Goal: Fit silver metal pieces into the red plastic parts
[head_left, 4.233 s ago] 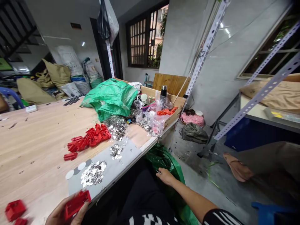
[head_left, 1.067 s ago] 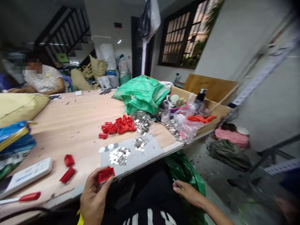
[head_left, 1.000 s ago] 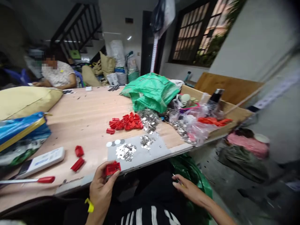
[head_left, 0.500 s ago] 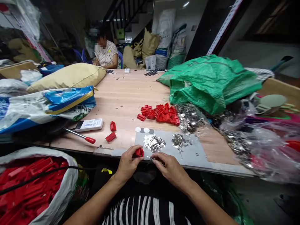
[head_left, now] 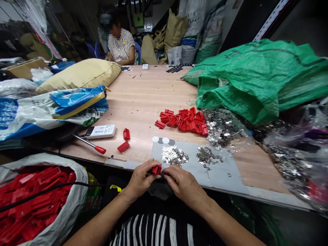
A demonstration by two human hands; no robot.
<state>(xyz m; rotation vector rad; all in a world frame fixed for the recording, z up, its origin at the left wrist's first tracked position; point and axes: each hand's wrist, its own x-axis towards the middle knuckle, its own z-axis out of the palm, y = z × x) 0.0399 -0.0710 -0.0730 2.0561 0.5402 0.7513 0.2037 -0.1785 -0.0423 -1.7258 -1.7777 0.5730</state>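
My left hand is closed round a small red plastic housing at the table's front edge. Pinched together, the fingers of my right hand meet the housing's right end; the thin metal piece in them is mostly hidden. Just beyond my hands, a pile of shiny flat metal pieces lies on a grey sheet. To its right is a smaller heap of metal bits. Farther back are a pile of red housings and, at left, two loose ones, one upright and one lying.
A sack of red parts stands at lower left. A red-handled lever juts over the table near a white box. A green woven sack and plastic bags of metal parts lie at right. Another person sits across the table.
My right hand has come left, bringing the thin metal piece up to the red housing, where it is now mostly hidden. The camera view has shifted a little.
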